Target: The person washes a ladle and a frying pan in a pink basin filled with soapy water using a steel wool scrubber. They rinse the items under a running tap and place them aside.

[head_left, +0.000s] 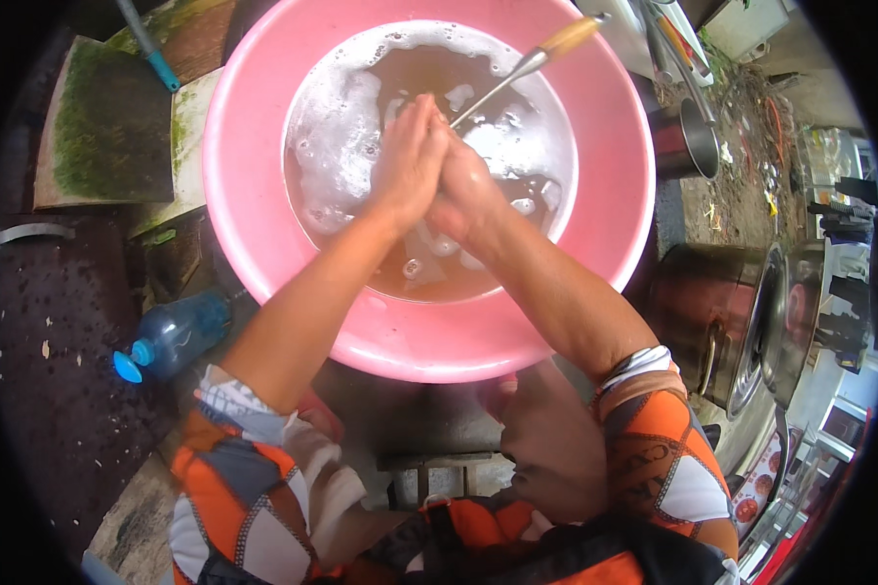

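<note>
A large pink basin (615,195) holds brownish water (429,83) with white suds (337,132). Over its middle, my left hand (407,161) and my right hand (463,185) are pressed together, palms facing, fingers pointing away from me. What lies between the palms is hidden. A metal-shafted tool with a wooden handle (568,39) slants across from the basin's far right rim. Its thin shaft runs down to my fingers, where its lower end disappears; the kind of tool does not show.
A blue pump bottle (180,333) lies tipped at the left, by a dark wet board (78,361). To the right are a metal pot (681,141), and a big lidded pot (707,312). A mossy slab (107,127) lies far left, near a teal-tipped pole (156,63).
</note>
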A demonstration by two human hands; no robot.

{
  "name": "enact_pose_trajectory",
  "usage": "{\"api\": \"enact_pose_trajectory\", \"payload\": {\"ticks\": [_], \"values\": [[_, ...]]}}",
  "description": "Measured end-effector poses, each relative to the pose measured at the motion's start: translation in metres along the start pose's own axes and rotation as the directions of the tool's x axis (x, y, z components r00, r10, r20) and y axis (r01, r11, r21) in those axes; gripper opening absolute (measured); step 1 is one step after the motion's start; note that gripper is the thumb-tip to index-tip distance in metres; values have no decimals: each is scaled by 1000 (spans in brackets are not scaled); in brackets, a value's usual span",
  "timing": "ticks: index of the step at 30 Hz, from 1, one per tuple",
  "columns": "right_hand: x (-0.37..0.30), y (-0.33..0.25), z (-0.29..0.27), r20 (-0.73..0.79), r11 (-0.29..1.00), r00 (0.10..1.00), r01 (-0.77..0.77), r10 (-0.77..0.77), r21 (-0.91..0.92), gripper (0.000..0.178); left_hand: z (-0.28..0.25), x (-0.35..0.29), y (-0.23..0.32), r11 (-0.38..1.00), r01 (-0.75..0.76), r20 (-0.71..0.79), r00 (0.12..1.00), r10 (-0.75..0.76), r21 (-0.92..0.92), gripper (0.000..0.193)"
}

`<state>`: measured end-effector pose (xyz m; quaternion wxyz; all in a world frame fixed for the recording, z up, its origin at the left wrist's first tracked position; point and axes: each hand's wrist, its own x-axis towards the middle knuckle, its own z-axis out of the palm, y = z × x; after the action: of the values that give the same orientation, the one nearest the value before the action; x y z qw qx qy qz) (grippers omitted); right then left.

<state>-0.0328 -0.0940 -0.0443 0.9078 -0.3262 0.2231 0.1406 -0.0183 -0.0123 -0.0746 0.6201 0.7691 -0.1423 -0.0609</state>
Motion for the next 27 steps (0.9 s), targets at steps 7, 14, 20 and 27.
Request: {"api": "enact_pose_trajectory", "payload": {"ticks": [7, 14, 20, 27], "values": [[-14, -23, 27, -95, 995, 995, -4, -5, -97, 40, 2, -18, 23, 998, -49, 95, 995, 44, 51, 69], [-12, -27, 34, -168, 971, 985, -1, -40, -237, 44, -5, -19, 44, 996, -72, 110, 991, 77, -56, 71], [-5, -14, 14, 71, 1000, 997, 23, -24, 19, 49, -29, -1, 29, 995, -5, 132, 991, -8, 99, 58], [4, -36, 4, 208, 958, 977, 16, 45, -285, 44, -78, 13, 36, 866, 302, 85, 952, -293, -399, 42]]}}
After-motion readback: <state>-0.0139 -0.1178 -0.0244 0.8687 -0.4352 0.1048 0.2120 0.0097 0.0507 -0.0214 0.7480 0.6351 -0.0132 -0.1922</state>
